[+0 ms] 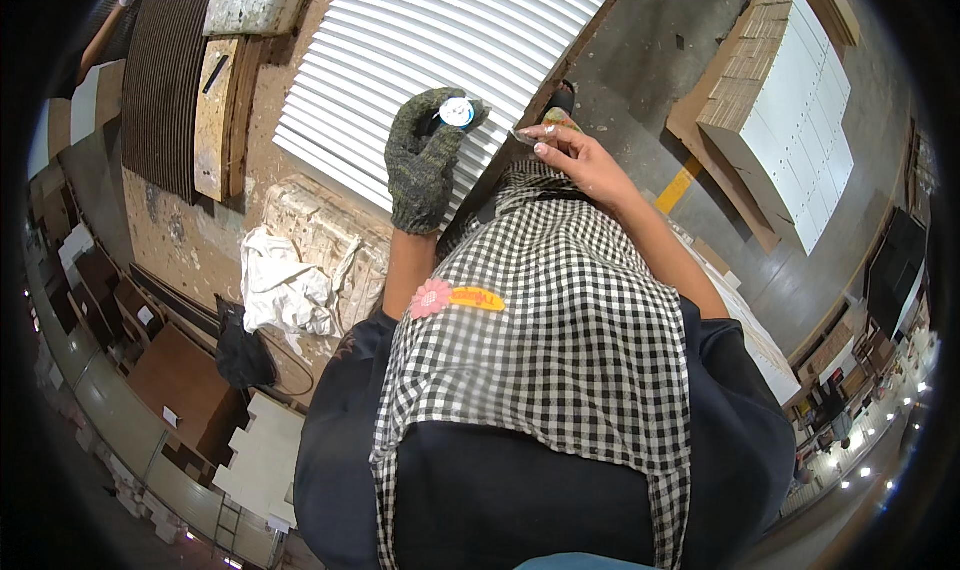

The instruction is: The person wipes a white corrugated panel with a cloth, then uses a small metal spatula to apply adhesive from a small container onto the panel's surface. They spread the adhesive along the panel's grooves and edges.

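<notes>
My left hand (425, 155), in a dark knitted glove, is closed around a small round container (457, 112) with a blue rim and white stuff at its top. It is held over a stack of white strips (430, 55) lying side by side on the bench. My right hand (577, 160) is bare, with white smears on the fingertips. Thumb and fingers pinch a small, thin, greyish flat piece (524, 137), too small to name surely, near the right edge of the strips. The two hands are apart.
On the bench left of me lie a crumpled white cloth (285, 280), a wooden block (215, 120) and a stack of dark brown strips (160, 80). A pile of white-faced boards (785, 110) stands on the floor at right. Another person's arm (100, 45) shows at upper left.
</notes>
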`<state>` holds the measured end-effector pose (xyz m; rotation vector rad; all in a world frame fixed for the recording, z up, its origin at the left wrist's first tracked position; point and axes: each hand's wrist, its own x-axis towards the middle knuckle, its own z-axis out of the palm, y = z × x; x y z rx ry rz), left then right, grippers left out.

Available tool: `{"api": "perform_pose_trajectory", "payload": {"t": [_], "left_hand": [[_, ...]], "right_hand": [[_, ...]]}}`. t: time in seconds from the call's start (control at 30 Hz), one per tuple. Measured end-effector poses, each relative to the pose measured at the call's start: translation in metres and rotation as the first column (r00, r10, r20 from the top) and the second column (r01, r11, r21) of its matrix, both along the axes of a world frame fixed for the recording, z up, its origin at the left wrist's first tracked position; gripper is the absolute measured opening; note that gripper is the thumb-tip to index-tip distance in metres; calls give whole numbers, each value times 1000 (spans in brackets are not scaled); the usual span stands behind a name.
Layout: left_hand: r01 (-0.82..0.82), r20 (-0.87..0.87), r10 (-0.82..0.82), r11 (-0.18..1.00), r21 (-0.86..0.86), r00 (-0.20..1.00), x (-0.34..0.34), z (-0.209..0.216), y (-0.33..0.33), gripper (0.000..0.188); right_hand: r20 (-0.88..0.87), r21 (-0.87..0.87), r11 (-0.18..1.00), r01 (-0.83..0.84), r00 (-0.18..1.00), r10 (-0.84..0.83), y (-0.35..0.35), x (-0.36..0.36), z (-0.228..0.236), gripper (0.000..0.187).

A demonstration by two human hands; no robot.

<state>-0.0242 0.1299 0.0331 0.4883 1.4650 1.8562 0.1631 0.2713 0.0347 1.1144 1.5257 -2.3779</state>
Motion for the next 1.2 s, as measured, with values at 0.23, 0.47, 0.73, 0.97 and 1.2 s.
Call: {"api": "perform_pose_trajectory", "payload": {"t": [0.23, 0.47, 0.73, 0.97, 1.2], "left_hand": [[-18, 10, 18, 1000, 21, 1000, 2, 9, 2, 36], [0, 131, -12, 996, 90, 991, 6, 20, 7, 38], [0, 143, -20, 991, 136, 990, 3, 8, 4, 38], [11, 150, -36, 987, 161, 988, 3, 7, 6, 37], [1, 114, -15, 992, 125, 993, 4, 9, 5, 38]], "right_hand": [[-17, -74, 996, -43, 999, 42, 3, 5, -4, 36], [-43, -43, 999, -17, 999, 15, 6, 3, 3, 34], [-105, 14, 954, 298, 950, -295, 45, 14, 13, 29], [-205, 146, 866, 479, 871, -447, 79, 22, -2, 23], [-212, 145, 876, 459, 880, -426, 86, 13, -12, 20]]}}
